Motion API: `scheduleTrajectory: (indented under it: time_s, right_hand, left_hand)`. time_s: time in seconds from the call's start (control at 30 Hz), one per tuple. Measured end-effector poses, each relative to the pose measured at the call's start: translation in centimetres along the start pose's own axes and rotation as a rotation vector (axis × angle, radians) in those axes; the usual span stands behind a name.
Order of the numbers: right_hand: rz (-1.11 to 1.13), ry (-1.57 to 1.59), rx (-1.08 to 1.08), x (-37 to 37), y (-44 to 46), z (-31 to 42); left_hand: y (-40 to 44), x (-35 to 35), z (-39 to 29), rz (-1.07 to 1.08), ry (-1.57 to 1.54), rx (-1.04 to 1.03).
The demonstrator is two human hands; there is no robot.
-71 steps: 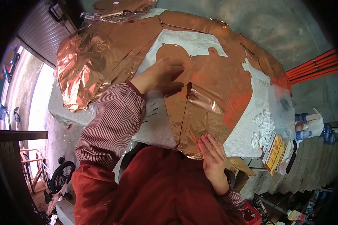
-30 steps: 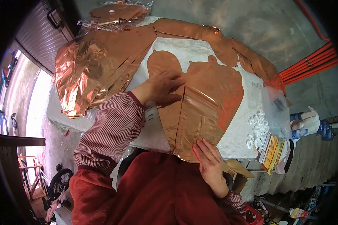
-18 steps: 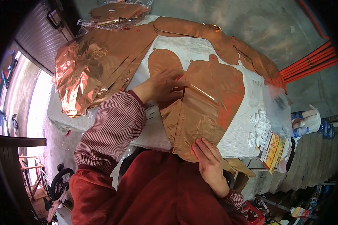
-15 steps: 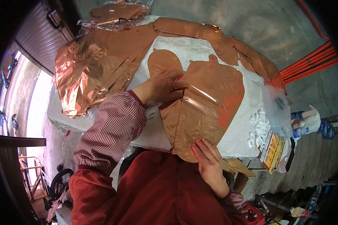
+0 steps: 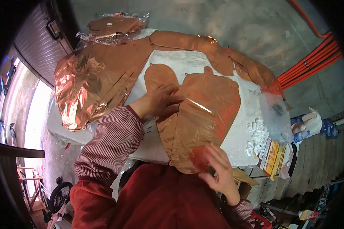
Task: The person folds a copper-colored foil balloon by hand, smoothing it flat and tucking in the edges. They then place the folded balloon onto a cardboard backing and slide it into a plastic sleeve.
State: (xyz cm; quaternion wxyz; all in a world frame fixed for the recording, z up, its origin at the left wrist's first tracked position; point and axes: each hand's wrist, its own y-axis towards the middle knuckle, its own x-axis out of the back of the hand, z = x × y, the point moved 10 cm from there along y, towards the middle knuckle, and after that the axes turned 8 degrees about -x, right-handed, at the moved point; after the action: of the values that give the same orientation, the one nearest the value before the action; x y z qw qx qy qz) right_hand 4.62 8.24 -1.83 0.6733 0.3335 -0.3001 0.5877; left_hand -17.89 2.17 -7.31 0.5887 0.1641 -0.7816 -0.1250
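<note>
A flat, copper-coloured foil balloon (image 5: 208, 110) lies across the front of the white-covered table, its lower rounded end at my body. My left hand (image 5: 162, 101) rests over its left edge, fingers spread and partly bent, beside a rounded foil lobe (image 5: 161, 75). The undersides of those fingertips are hidden. Just over the lower right end of the foil is my right hand (image 5: 220, 173), thumb and fingers apart and slightly blurred, with a reddish reflection in the foil beneath it. It holds nothing that I can see.
More copper foil balloons (image 5: 103, 76) cover the table's left and back edges. Behind them lies a clear plastic packet (image 5: 116, 26). White coiled loops (image 5: 259, 135), a clear bag (image 5: 275, 114) and a yellow printed packet (image 5: 273, 158) lie at the right. Orange pipes (image 5: 309, 65) run along the wall.
My right hand has lifted off the foil's lower end and its fingers have spread apart. The left hand stays on the left edge. The whole view has shifted slightly.
</note>
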Motion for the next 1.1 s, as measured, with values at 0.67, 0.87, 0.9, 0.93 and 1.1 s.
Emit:
scheduleTrajectory:
  time_s: [0.67,0.87,0.9,0.93,1.1]
  right_hand:
    - [-0.127,-0.276,-0.148,-2.4,7.1,-7.2]
    - [-0.116,-0.256,-0.166,-2.3,7.1,-7.3]
    - [-0.119,-0.257,-0.164,-2.3,7.1,-7.2]
    - [-0.117,-0.253,-0.168,-2.4,7.1,-7.3]
    - [-0.13,-0.239,-0.174,-2.2,7.2,-7.3]
  left_hand:
    - [-0.2,0.2,0.4,0.0,-0.049,0.082]
    - [-0.3,0.2,0.3,0.044,-0.031,0.115]
    - [-0.2,0.4,0.3,0.03,-0.027,0.104]
    - [-0.2,0.4,0.3,0.035,-0.029,0.105]
    - [-0.1,0.9,0.2,0.025,-0.059,0.114]
